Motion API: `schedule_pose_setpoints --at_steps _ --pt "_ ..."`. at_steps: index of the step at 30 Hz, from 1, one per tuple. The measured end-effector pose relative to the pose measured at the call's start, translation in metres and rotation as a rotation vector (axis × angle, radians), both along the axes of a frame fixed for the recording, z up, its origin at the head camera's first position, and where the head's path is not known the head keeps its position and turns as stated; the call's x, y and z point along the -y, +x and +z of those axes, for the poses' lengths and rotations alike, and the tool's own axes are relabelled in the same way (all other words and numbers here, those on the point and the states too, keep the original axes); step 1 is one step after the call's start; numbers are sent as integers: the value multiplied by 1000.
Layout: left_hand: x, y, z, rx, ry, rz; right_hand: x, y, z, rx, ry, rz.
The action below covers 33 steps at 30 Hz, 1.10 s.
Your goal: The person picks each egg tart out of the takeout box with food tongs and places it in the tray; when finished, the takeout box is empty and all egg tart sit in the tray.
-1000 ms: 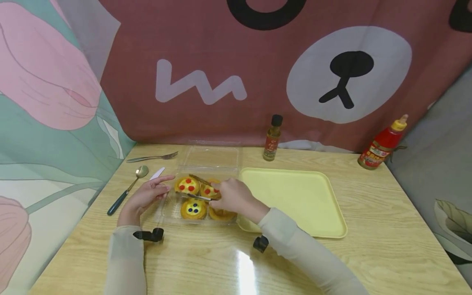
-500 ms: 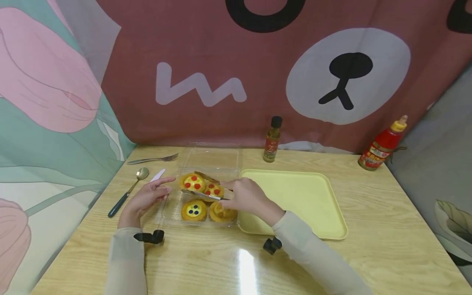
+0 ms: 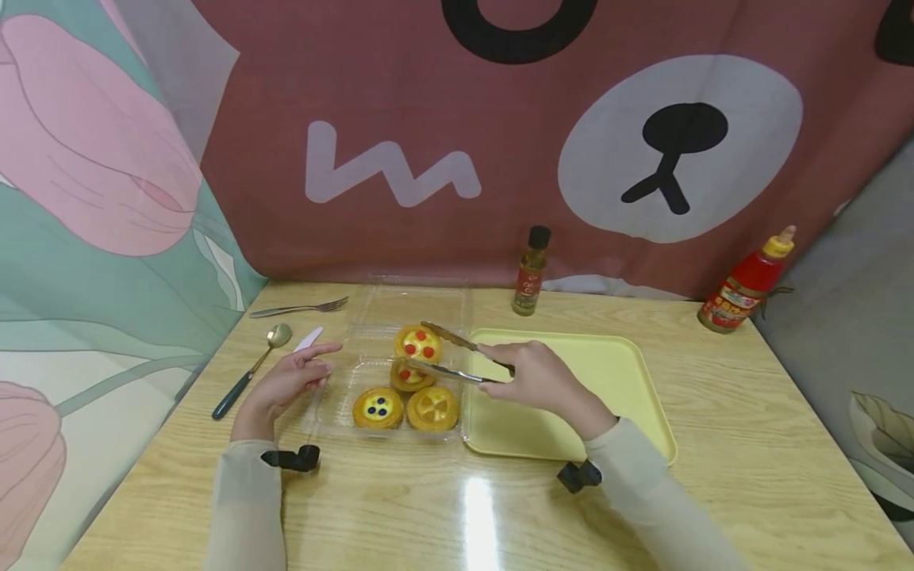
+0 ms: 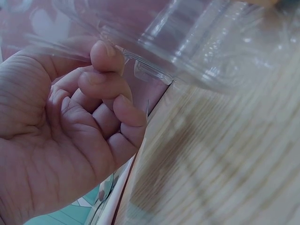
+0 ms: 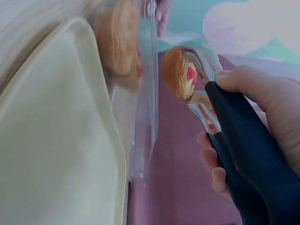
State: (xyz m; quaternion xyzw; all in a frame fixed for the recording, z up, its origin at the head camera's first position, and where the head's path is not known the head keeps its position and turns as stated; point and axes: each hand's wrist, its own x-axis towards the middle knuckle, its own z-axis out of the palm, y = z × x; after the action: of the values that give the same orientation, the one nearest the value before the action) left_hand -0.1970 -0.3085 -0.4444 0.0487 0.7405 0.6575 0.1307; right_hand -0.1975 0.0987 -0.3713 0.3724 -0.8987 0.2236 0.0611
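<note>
In the head view my right hand [image 3: 553, 385] grips metal tongs [image 3: 457, 373], whose black handles show in the right wrist view. Between the tong arms is a tart with red dots [image 3: 417, 344], raised above the clear plastic container [image 3: 336, 404]. A second red-dotted tart [image 3: 410, 377] lies in the container, partly covered by the tongs. In front of it sit a tart with dark blue dots [image 3: 378, 408] and a plain golden tart [image 3: 432, 409]. My left hand [image 4: 70, 122] holds the container's left rim, fingers curled, one finger passing behind the plastic.
Right of the container lies a yellow tray [image 3: 564, 436]. A fork [image 3: 300, 308], spoon [image 3: 250, 373] and knife [image 3: 309, 338] lie at the left. A small sauce bottle [image 3: 530, 274] stands behind the tray, and a red sauce bottle [image 3: 746, 281] at the far right.
My right hand has moved right with the tongs, carrying the red-dotted tart from the container's back left over toward its back right. My left hand stays at the rim.
</note>
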Motion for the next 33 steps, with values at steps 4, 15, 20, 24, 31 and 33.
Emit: schedule_pose_setpoints --at_steps 4,15,20,24,31,33 --pt "-1 0 1 3 -1 -2 -22 0 -2 -5 -34 -52" --pt "0 0 1 -1 -19 13 -69 1 -7 -46 -47 -134" --pt "0 0 0 12 -30 22 -85 1 -16 -45 -71 -149" --pt "0 -1 0 17 -38 25 -95 2 -25 -26 -67 -176" --pt "-1 0 0 11 -34 22 -108 3 -39 -27 -34 -196" --pt "-1 0 1 8 -28 21 -111 4 -40 -13 -30 -206"
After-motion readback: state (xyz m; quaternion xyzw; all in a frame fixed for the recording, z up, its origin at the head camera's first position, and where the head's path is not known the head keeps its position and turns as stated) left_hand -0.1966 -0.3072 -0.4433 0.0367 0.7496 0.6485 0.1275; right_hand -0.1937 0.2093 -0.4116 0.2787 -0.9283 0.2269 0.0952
